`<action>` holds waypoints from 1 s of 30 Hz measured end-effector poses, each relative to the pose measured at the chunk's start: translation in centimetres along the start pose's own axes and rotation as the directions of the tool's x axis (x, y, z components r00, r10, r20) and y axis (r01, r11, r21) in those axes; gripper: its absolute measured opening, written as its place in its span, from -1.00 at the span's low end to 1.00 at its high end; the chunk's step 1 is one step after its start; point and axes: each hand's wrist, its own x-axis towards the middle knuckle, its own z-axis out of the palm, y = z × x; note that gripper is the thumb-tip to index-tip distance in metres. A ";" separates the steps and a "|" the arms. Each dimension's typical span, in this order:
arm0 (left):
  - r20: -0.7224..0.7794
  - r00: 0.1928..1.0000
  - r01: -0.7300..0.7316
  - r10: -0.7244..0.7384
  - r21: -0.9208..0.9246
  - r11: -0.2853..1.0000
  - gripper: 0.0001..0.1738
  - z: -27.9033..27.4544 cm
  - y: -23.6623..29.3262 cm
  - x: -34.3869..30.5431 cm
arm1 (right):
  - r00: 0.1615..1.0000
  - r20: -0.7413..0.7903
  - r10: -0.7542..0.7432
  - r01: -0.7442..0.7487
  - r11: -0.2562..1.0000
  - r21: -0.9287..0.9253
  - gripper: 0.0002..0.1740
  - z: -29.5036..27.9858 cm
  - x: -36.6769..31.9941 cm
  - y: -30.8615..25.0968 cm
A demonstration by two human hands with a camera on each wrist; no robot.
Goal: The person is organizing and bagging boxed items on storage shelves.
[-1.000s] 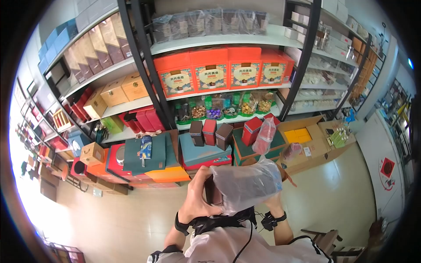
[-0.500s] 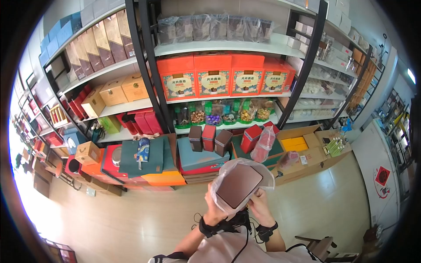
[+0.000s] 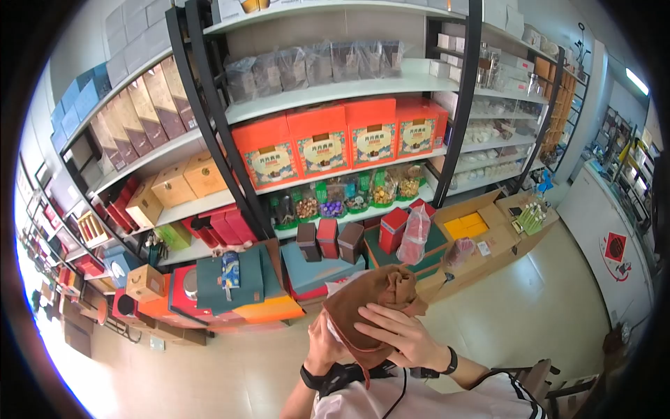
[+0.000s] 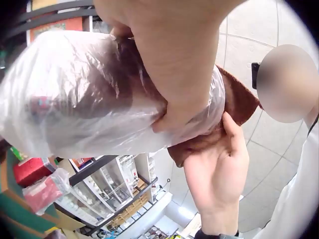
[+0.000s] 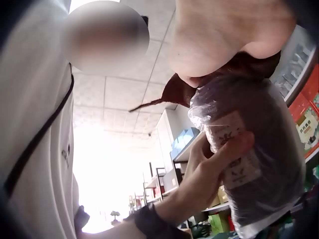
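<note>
A dark rectangular tin [image 5: 269,149] in a clear plastic bag [image 4: 55,94] is held up before the person's chest. The left hand [image 3: 324,342] grips its side, thumb across a pale label [image 5: 234,144] in the right wrist view. A brown cloth [image 3: 363,307], crumpled at its far side, lies over the end of the tin turned toward the head camera. Across that cloth the right hand [image 3: 405,336] presses with fingers extended. From the cloth's edge a thin pointed strip hangs down. The cloth hides most of the tin in the head view.
Dark and red tins [image 3: 327,237] stand on a blue box [image 3: 321,269] ahead. Right of them are a bagged red tin [image 3: 414,237] and an open cardboard carton [image 3: 460,262]. Shelves [image 3: 328,98] with bagged tins and orange gift boxes [image 3: 317,136] rise behind.
The tin has turned from lying sideways to showing its end to the head camera. Brown cloth now covers that end, and the right hand has moved from beside the tin onto the cloth.
</note>
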 end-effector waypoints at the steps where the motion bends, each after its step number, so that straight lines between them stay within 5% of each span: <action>1: 0.032 0.999 -0.030 0.030 -0.016 0.999 -0.07 -0.3 0.0 -0.3 | 1.000 0.011 0.011 -0.011 1.000 0.011 -0.25 0.2 0.3 0.1; 5: 0.017 1.000 0.015 -0.017 0.084 0.996 -0.06 -0.4 1.5 -0.3 | 0.995 -0.081 0.054 -0.056 0.998 -0.026 -0.21 0.5 1.7 1.7; 7: 0.011 1.000 -0.011 0.011 0.055 0.998 -0.04 -0.7 1.8 -0.6 | 0.971 -0.172 0.166 -0.149 0.983 0.107 -0.21 0.4 1.8 1.4; 8: 0.001 1.000 0.016 -0.016 0.031 0.999 -0.03 -0.8 1.5 -1.3 | 0.984 -0.160 0.072 -0.073 0.997 -0.003 -0.21 1.8 0.8 1.2; 11: 0.058 0.991 0.121 -0.119 -0.048 0.991 0.03 -0.9 -0.6 -3.3 | 1.000 -0.009 -0.020 0.021 0.987 0.158 -0.25 2.3 -0.4 -1.5; 15: 0.063 0.961 0.276 -0.271 -0.119 0.954 0.01 -1.1 -0.8 -4.1 | 0.998 -0.042 0.040 -0.030 0.978 0.207 -0.30 2.3 -0.9 0.6; 19: -0.111 0.911 0.331 -0.397 -0.377 0.865 -0.07 -0.8 0.1 -3.2 | 0.889 -0.375 0.263 -0.198 0.959 0.204 -0.43 2.9 -3.9 4.4; 20: -0.153 0.820 0.370 -0.552 -0.595 0.714 -0.15 -0.5 -0.4 -3.3 | 0.727 -0.373 0.577 -0.318 0.764 0.562 -0.46 3.1 -4.7 4.7; 21: -0.156 0.696 0.353 -0.701 -0.776 0.522 -0.23 -0.4 -0.1 -3.1 | 0.523 -0.232 0.820 -0.319 0.440 0.839 -0.47 3.3 -5.1 5.1; 23: -0.136 0.644 0.296 -0.753 -0.863 0.409 -0.31 0.4 0.4 -2.0 | 0.461 -0.107 0.881 -0.388 0.308 0.869 -0.45 4.0 -5.4 5.6; 25: 0.215 0.540 0.171 -0.814 -0.975 -0.144 -0.32 1.0 0.1 -1.2 | 0.401 0.034 0.915 -0.443 0.162 0.882 -0.42 5.4 -4.1 4.9; 27: 0.305 0.548 0.160 -0.779 -0.952 -0.260 -0.36 2.3 0.6 -0.4 | 0.709 -0.287 0.644 -0.192 0.567 0.801 -0.41 7.5 -1.4 2.8; 28: 0.345 0.524 0.152 -0.779 -0.937 -0.313 -0.34 3.3 -0.1 -0.5 | 0.710 -0.281 0.645 -0.193 0.562 0.805 -0.41 8.7 -1.3 2.2; 30: 0.381 0.523 0.222 -0.763 -0.925 -0.309 -0.33 3.0 0.0 -0.9 | 0.892 -0.379 0.245 -0.180 0.963 0.198 -0.38 11.4 -2.2 1.0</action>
